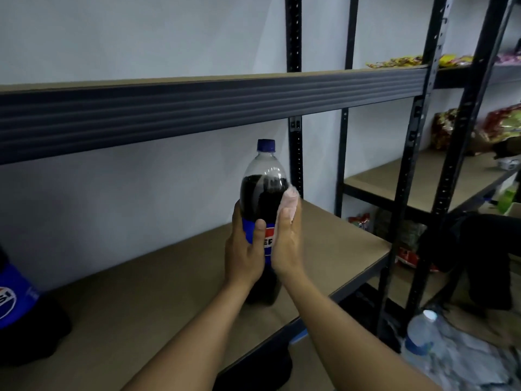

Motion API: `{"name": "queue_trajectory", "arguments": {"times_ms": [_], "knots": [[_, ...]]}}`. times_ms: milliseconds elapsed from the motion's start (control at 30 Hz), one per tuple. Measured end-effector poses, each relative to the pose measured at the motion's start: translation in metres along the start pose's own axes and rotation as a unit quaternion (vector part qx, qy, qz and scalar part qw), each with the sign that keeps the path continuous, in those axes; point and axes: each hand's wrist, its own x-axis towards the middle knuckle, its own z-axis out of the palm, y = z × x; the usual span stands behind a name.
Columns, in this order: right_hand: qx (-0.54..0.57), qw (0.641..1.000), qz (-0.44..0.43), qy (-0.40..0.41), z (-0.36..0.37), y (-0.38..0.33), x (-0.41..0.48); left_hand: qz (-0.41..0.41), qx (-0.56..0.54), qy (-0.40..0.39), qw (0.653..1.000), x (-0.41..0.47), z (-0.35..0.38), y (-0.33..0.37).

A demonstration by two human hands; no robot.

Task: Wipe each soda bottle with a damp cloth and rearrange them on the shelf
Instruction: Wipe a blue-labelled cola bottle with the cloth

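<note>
Pale wall [141,38] behind dark metal racking; brown shelf [141,292] at working height.

Position: bottle [263,193] upright, cap on, base apparently resting on the shelf near its front edge, toward the right end. Second bottle [17,300] far along at the left end, well apart.

Risks, as I judge them:
- Bottle sits close to the front edge. A hard sideways wipe could walk the base off the board.
- Damp cloth leaves the plastic slick, so my steadying grip on the label may slip if I lift one-handed.
- Wiping only the right side would leave the back and neck undone, so the bottle needs turning.

Hands:
- Left hand [245,249]: wrapped round the label band, thumb across the front, firm hold.
- Right hand [286,246]: fingers look extended, flat, pressing pink cloth [291,200] against the bottle's right shoulder. Cloth bunches above my fingertips. Not clenched, as far as I can see.
</note>
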Motion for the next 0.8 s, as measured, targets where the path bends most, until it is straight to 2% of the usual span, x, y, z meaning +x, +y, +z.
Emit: {"name": "queue_trajectory", "arguments": {"times_ms": [100,233,367,433,500,533,567,600,633,667,733,800], "knots": [[-0.016,0.999,0.022,-0.037,0.006,0.025,-0.022,-0.015,-0.026,0.035,0.999,-0.001,-0.011,-0.003],[-0.048,0.995,0.056,-0.064,0.001,0.047,-0.037,-0.034,-0.041,0.042,0.998,0.000,-0.016,-0.012],[-0.151,0.983,0.078,-0.071,-0.020,0.065,-0.024,-0.051,-0.062,0.040,0.996,0.001,-0.015,-0.024],[-0.292,0.952,0.063,-0.064,-0.039,0.073,-0.012,-0.060,-0.067,0.034,0.995,0.001,-0.014,-0.027],[-0.452,0.880,0.096,-0.110,-0.056,0.079,-0.004,-0.065,-0.081,0.022,0.994,0.002,-0.017,-0.029],[-0.503,0.845,0.122,-0.135,-0.060,0.079,-0.002,-0.067,-0.090,0.010,0.994,0.001,-0.019,-0.031],[-0.532,0.824,0.130,-0.144,-0.063,0.079,-0.002,-0.067,-0.098,-0.005,0.993,-0.001,-0.022,-0.032],[-0.541,0.822,0.118,-0.133,-0.063,0.077,-0.003,-0.067,-0.103,-0.023,0.992,-0.007,-0.023,-0.033],[-0.526,0.838,0.089,-0.116,-0.061,0.073,-0.007,-0.070,-0.101,-0.038,0.992,-0.014,-0.025,-0.035],[-0.475,0.871,0.058,-0.108,-0.057,0.064,-0.012,-0.073,-0.096,-0.050,0.991,-0.022,-0.026,-0.035],[-0.260,0.954,0.060,-0.133,-0.044,0.047,-0.024,-0.074,-0.088,-0.061,0.991,-0.036,-0.028,-0.038],[-0.111,0.973,0.105,-0.173,-0.031,0.040,-0.037,-0.078,-0.082,-0.063,0.992,-0.042,-0.032,-0.042]]}}
